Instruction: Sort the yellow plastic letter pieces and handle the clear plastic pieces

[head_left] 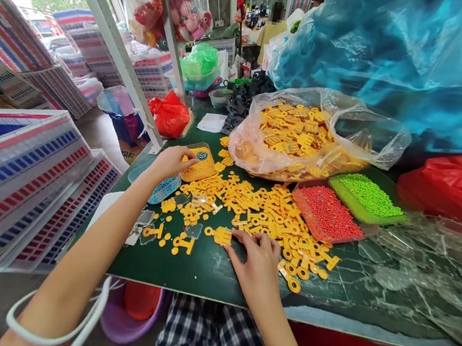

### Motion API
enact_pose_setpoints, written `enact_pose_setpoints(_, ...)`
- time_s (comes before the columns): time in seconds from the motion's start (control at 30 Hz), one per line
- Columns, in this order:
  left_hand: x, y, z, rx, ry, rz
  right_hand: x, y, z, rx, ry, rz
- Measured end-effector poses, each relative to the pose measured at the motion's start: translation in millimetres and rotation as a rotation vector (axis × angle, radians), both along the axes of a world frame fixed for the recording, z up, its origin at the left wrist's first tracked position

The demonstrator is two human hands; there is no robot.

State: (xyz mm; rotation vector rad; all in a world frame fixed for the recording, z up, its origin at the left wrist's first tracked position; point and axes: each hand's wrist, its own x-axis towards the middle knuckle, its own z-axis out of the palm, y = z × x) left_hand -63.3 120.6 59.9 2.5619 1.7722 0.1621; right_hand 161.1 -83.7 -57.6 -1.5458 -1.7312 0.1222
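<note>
My left hand (175,162) is over the container of small yellow beads (199,173), its fingers pinched together; anything between the fingertips is too small to make out. On the green table, my right hand (259,259) grips the edge of a flat yellow piece (221,235) with a ring at its left end. A tray of blue beads (164,189) sits just below my left wrist. Loose yellow parts (269,211) are heaped beyond my right hand, and a few small yellow discs and T-shaped parts (185,243) lie to the left of the held piece.
An open plastic bag of yellow parts (298,134) stands behind the heap. Trays of red beads (328,212) and green beads (367,196) are to the right. A metal post (115,43) rises at the left edge. A person in yellow (270,36) is far back.
</note>
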Motion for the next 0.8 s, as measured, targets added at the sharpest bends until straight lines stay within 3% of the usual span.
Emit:
enact_pose_setpoints(0.2,33,44,-7.1,-0.175,0.111,-0.125,-2,1,3.7,-0.018,-0.005,-0.002)
enact_pose_setpoints(0.43,42,49,-17.2,-0.171,0.177,-0.076,-2,3,8.8,-0.04,0.009,-0.005)
enact_pose_setpoints(0.63,37,20,-2.5,0.019,0.095,0.017,-2,1,13.0,-0.054,0.038,0.001)
enact_pose_setpoints(0.73,40,-16,2.6,0.125,-0.032,0.017,-1,0,13.4,-0.037,0.07,-0.007)
enact_pose_setpoints(0.8,46,-47,-0.9,0.155,-0.271,-0.067,0,0,12.7,-0.028,0.102,-0.009)
